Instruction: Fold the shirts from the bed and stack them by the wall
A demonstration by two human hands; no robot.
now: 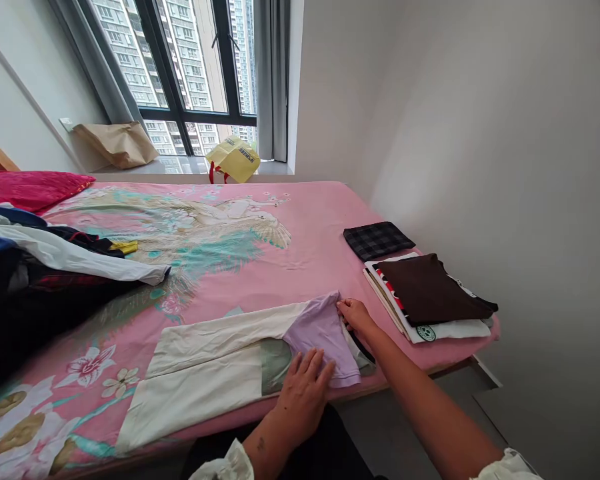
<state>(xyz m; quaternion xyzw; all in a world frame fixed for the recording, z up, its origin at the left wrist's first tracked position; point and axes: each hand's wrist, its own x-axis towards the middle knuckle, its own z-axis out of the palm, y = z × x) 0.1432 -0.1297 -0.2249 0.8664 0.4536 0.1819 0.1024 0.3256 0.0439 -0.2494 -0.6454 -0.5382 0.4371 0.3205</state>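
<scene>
A long-sleeved shirt lies folded lengthwise along the near edge of the bed, mostly cream with a grey-green panel. Its lilac sleeve is turned across the right end of the cream part. My left hand rests flat on the sleeve's lower side and the green panel, fingers spread. At the sleeve's upper right corner, my right hand pinches the fabric between thumb and fingers. Dark-edged cloth shows beneath the right end, partly covered by the sleeve and my right forearm.
Folded clothes are stacked at the bed's right corner, brown on top, with a black checked cloth behind. Loose clothes are heaped at left by a red pillow. A paper bag and yellow bag stand by the window.
</scene>
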